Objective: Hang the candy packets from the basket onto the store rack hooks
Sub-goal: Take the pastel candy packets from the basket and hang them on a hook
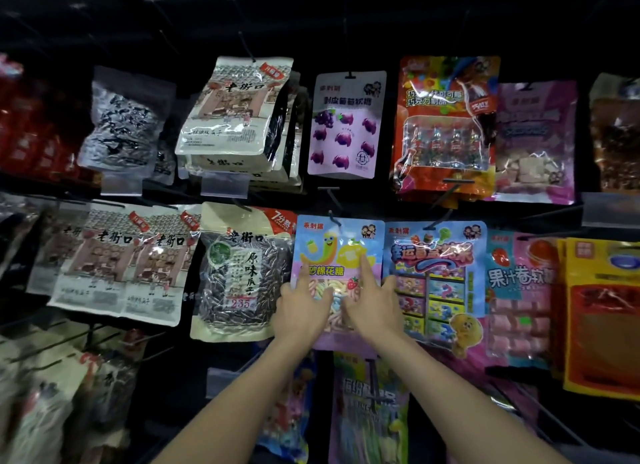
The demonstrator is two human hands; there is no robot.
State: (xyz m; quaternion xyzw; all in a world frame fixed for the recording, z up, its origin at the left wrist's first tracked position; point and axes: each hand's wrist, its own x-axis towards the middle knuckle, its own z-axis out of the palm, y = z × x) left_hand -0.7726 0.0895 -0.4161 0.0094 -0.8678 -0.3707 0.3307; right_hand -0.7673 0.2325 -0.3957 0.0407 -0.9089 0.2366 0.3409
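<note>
– Dark rack panels are filling the whole view, with rows of wire hooks carrying snack bags. Where is the candy packet sitting?

– The marshmallow packet is hanging just below the middle of the view. Its header seems to be threaded on a hook at its 12 o'clock. A seed bag is hanging just beside it at 9 o'clock and a blue candy packet at 3 o'clock. A purple grape packet is hanging on the row above, at 12 o'clock. The basket is not showing.

– What are the hands doing?

– Both are lying open on the packet's front, holding nothing. The left hand is resting toward its 8 o'clock, with the forefinger pointing up along the edge. The right hand is pressing toward its 5 o'clock, with the forefinger reaching up to the printed face. I am judging that they are smoothing it flat so it hangs square.

– How is a packet like that going to handle?

– It is looking light and soft, a glossy film pouch that is probably slippery under dry fingers. The sweets inside are likely squashing if the belly is squeezed. The sealed header strip is likely the stiffest part.

– So where should one be taking hold?

– At the top strip, pinching at 11 and 1 o'clock on either side of the hole. That way the hole is staying open and level for the hook tip.
</note>
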